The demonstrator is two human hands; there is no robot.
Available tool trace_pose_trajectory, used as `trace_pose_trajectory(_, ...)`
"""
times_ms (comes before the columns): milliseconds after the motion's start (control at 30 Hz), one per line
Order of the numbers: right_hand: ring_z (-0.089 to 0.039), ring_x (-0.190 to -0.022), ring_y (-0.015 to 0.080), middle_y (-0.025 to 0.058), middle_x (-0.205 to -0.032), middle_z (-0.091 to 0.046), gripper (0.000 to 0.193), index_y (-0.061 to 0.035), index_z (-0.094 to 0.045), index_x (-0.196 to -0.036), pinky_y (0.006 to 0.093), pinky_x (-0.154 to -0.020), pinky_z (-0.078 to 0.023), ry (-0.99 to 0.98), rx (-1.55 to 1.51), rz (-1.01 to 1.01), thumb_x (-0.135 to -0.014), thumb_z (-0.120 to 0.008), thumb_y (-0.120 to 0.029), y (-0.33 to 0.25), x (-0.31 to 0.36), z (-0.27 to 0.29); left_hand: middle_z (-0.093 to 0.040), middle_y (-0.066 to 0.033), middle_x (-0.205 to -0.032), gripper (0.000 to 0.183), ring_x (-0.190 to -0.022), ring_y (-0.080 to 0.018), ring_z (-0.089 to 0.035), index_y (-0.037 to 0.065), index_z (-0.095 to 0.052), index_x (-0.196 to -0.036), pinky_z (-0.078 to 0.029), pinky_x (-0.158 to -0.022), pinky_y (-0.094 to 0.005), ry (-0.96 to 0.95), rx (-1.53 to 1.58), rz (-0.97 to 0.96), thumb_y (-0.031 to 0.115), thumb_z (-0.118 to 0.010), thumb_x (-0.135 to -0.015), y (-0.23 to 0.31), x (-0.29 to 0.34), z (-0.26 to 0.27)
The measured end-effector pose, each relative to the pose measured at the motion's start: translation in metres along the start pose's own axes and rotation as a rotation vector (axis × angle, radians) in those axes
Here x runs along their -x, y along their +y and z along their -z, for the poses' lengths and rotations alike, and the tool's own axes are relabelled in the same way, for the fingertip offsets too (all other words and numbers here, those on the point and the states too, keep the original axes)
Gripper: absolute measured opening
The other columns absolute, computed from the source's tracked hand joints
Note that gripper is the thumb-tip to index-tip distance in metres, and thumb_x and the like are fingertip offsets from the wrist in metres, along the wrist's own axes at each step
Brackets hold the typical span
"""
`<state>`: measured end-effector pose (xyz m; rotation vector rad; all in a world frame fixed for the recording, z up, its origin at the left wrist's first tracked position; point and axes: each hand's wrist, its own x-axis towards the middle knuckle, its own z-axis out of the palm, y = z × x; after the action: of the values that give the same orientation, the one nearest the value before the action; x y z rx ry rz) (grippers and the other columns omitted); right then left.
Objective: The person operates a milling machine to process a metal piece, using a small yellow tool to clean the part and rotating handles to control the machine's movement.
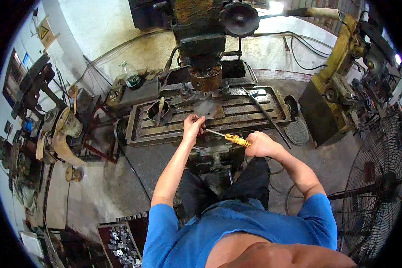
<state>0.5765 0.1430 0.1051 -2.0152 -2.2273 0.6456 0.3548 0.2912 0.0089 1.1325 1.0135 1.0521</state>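
Observation:
My right hand (260, 145) is closed round the end of a yellow-handled tool (236, 140) with a thin metal shaft, its exact kind unclear. The shaft points left, its tip close to my left hand (194, 127). The left fingers are pinched together at the front edge of the slotted machine table (140, 117); what they hold, if anything, is too small to make out. Beyond the hands, a rusty round machine head (205, 77) hangs over a flat plate (214, 111). To the left stands a round can (154, 117) with a brush (161, 106) in it.
A long metal bar (272, 120) leans across the table's right side. A large fan (379, 187) stands at the right, near a yellow machine column (330, 67). At lower left lies a tray (103, 232) of small metal parts. A clear bottle (130, 76) stands behind.

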Motion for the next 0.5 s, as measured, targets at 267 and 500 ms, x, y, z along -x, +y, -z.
trace_pose_trajectory(267, -0.046, -0.058, 0.0110, 0.0001, -0.064, -0.053, 0.024, 0.0021, -0.061, -0.077, 0.0266, -0.055, -0.037, 0.251, -0.763, 0.286, -0.058, -0.053, -0.011, 0.054, -0.027, 0.018, -0.060, -0.0148, -0.070, 0.029, -0.067, -0.0320, -0.059, 0.005, -0.053, -0.083, -0.046, -0.059, -0.0421, 0.077, -1.234, -0.602, 0.029, -0.064, -0.071, 0.007, -0.065, -0.021)
trace_pose_trajectory(500, -0.048, -0.052, 0.0089, 0.0004, -0.060, -0.058, 0.028, 0.0011, -0.065, -0.084, 0.0244, -0.050, -0.037, 0.366, -0.938, 0.147, -0.060, -0.057, -0.011, 0.121, -0.090, -0.103, -0.062, -0.0150, -0.083, 0.030, -0.081, -0.0328, -0.059, 0.009, -0.058, -0.096, -0.046, -0.071, -0.0423, -0.074, -1.302, -0.524, 0.022, -0.063, -0.069, 0.006, -0.073, -0.015)
